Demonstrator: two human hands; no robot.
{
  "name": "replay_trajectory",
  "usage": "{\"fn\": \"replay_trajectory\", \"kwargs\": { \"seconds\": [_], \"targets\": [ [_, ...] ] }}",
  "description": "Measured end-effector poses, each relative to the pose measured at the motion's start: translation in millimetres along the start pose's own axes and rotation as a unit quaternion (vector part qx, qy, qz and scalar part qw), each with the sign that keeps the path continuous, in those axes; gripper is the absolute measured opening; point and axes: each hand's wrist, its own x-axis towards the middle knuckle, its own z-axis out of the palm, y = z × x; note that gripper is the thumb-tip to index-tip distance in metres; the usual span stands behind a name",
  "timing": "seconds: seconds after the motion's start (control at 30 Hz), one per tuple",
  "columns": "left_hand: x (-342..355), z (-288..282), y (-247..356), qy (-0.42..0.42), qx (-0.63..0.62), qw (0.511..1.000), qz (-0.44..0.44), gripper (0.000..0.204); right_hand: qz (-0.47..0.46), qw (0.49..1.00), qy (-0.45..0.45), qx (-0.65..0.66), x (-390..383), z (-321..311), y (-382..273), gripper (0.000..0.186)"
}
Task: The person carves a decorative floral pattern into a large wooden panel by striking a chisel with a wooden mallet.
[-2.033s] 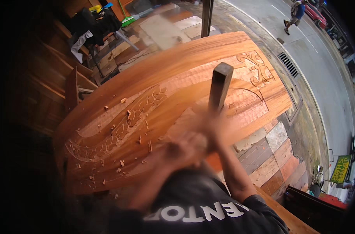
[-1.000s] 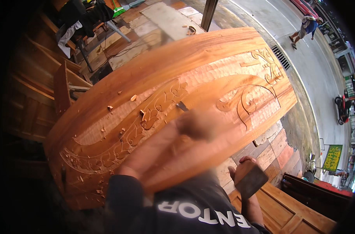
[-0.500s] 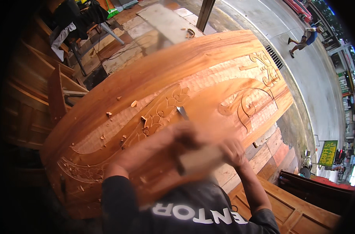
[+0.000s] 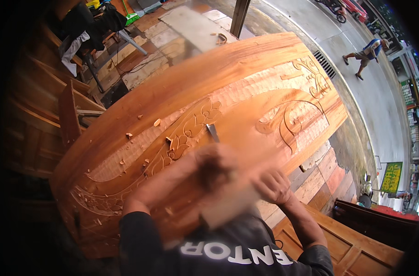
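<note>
A large wooden panel [image 4: 186, 83], carved with scrolls, leaves and a hollowed, rippled ground, lies slantwise in front of me. My left hand [image 4: 217, 158] is closed around a chisel [image 4: 212, 133]. The chisel's flared metal blade shows beyond the fist, by the carved leaf border, while the handle is hidden or smeared. At the right, my right hand [image 4: 273, 186] grips a pale wooden mallet [image 4: 232, 202]. Motion blurs the mallet, which is near my shirt and apart from the chisel. Curled wood shavings [image 4: 157, 122] are scattered on the panel's left part.
Wooden panels [image 4: 69, 112] lean at the left; a panelled door [image 4: 347, 241] lies at the lower right. A dark-draped stand [image 4: 87, 34] and a green broom [image 4: 132, 18] are at the back left. Beyond a drain grate [image 4: 324, 64], a person [image 4: 367, 55] walks on the road.
The mallet has swung down toward my shirt, and my right hand has shifted slightly. My left hand stays at the chisel. The person on the road has moved, and a motorcycle shows at the top right.
</note>
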Motion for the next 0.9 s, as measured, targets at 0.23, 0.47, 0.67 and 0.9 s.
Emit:
{"fn": "replay_trajectory", "kwargs": {
  "seconds": [0.23,0.47,0.67,0.9],
  "targets": [
    [-3,-7,8,0.005,0.007,1.000,0.012,0.011,0.017,0.997,-0.068,-0.016,-12,22,6,0.043],
    [11,-19,5,0.035,0.007,0.999,0.007,0.015,-0.005,0.998,-0.053,-0.041,-30,39,12,0.043],
    [4,-20,4,0.018,0.009,1.000,0.013,0.013,-0.029,1.000,-0.009,0.000,-26,28,-3,0.052],
    [3,-32,2,-0.004,-0.060,0.998,-0.009,0.015,0.019,0.999,-0.013,-0.022,-10,25,-2,0.049]
  ]
}}
